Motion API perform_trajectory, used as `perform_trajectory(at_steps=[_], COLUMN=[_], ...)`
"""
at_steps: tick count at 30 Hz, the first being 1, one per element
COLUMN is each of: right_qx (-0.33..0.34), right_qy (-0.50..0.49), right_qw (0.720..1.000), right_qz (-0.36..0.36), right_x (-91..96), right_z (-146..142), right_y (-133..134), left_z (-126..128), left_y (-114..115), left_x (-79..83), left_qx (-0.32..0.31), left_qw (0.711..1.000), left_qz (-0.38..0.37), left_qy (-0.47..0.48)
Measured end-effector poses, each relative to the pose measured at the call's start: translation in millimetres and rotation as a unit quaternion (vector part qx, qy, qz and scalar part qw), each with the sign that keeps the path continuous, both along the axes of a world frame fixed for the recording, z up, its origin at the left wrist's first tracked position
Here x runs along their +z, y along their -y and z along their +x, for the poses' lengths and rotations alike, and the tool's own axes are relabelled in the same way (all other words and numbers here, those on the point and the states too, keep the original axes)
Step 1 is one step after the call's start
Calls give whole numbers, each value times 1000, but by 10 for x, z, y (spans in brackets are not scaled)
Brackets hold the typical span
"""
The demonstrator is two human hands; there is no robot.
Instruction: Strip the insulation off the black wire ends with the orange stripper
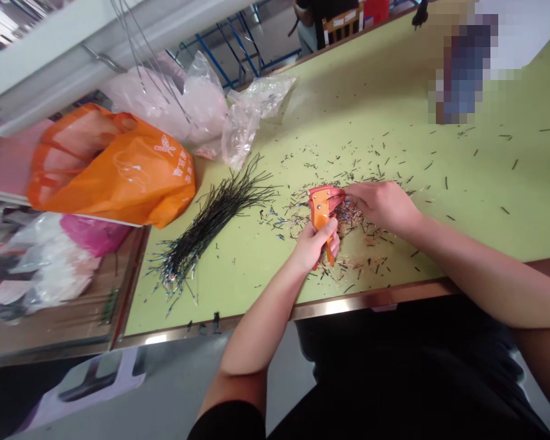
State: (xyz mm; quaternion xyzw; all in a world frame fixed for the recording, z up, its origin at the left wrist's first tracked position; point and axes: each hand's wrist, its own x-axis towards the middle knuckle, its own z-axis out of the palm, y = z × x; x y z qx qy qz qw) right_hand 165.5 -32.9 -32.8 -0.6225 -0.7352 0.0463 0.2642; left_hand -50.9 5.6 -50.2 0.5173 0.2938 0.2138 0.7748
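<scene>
A left hand (309,247) grips an orange wire stripper (319,214) over a green worktop (407,116), its fingers closed around the handles, while a right hand (382,205) pinches a few thin wires (335,197) at the tool's head. Beneath both hands lies a heap of wire scraps (351,256), with black wire snippets (444,165) scattered widely across the worktop. To the left, a loose bundle of black wires (211,223), their ends flecked with blue, fans out on the surface. Beyond it, clear plastic bags (241,122) sit at the worktop's far edge, and an orange carrier bag (119,171) lies at its left corner, just above a pink bag (91,235). A person in dark clothing (323,18) sits at the far end of the room, beside a wooden chair (343,24).
</scene>
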Motion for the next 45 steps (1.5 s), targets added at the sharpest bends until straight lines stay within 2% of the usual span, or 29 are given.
perform_trajectory(at_steps=[4, 9, 15, 22, 23, 25, 27, 28, 29, 30, 31, 33, 35, 37, 40, 45], right_qx=[-15, -4, 12, 18, 14, -43, -164, -217, -243, -261, -250, -181, -82, -31, -15, -1], right_qy=[27, 21, -41, -24, -34, -78, -136, -159, -159, -149, -133, -101, -64, -26, 15, 54], right_qw=[1000, 999, 999, 999, 999, 996, 976, 961, 952, 947, 955, 978, 994, 997, 997, 995], right_qz=[1, 26, 31, 12, 11, 11, 38, 67, 94, 111, 84, 22, 38, 62, 76, 83], right_x=[37, 114, 7, -33, -30, -21, -3, 12, 30, 48, 65, 88, 97, 103, 107, 80], right_z=[-8, -12, 86, 137, 196, 402, 674, 795, 882, 920, 904, 729, 464, 246, 144, 264], right_y=[-11, -17, -82, -117, -110, -87, -63, -58, -59, -67, -79, -97, -86, -51, -4, -9], left_z=[46, 28, -27, -42, -73, -178, -310, -365, -402, -415, -404, -325, -223, -154, -137, -171], left_y=[43, 32, -41, 4, -11, -94, -232, -304, -365, -407, -425, -389, -291, -189, -119, -169], left_x=[-27, -19, 2, -12, 20, 116, 221, 258, 278, 278, 261, 193, 121, 76, 56, 30], left_qx=[10, -20, -57, -87, -74, 1, 141, 191, 213, 204, 176, 95, 14, -41, -72, -70], left_qw=[1000, 992, 981, 973, 974, 974, 949, 935, 931, 938, 948, 967, 977, 979, 980, 982], left_qz=[-25, -94, -163, -172, -162, -128, -91, -79, -78, -96, -117, -147, -152, -146, -133, -124], left_qy=[12, 76, 91, 127, 138, 189, 268, 287, 285, 264, 238, 183, 149, 137, 133, 126])
